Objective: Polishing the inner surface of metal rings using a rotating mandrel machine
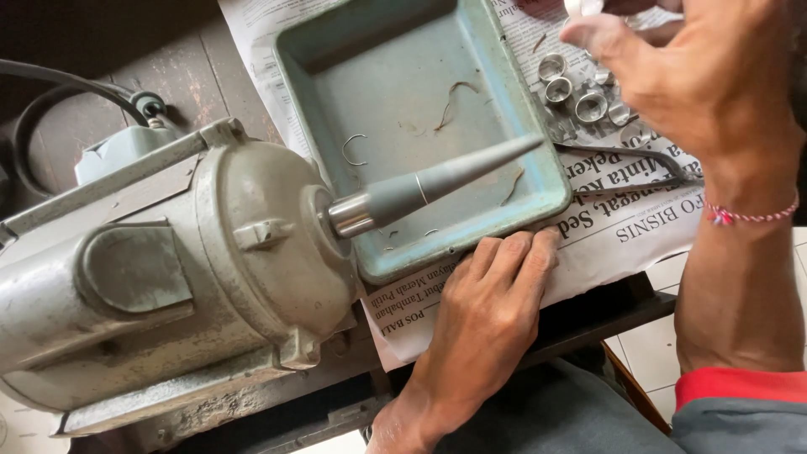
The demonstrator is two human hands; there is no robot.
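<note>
1. Two bare hands are at work. Nearest the wearer, the left hand point(487, 311) lies flat on the newspaper point(622, 240), fingers point(513, 256) extended and close together, holding nothing; their tips touch the near rim of the blue-green tray point(471, 248).
2. Just beyond those fingertips, the grey tapered spindle point(437, 183) juts from the motor point(168, 269), its long axis running left to right over the tray, narrow tip to the right.
3. Right of that tip lie dark tweezers point(639, 160) on the paper.
4. Farther off, metal rings point(580, 92) cluster directly below the right hand point(706, 76), the nearer hand to them; its fingertips pinch a silvery ring point(582, 7), partly cropped.
</note>
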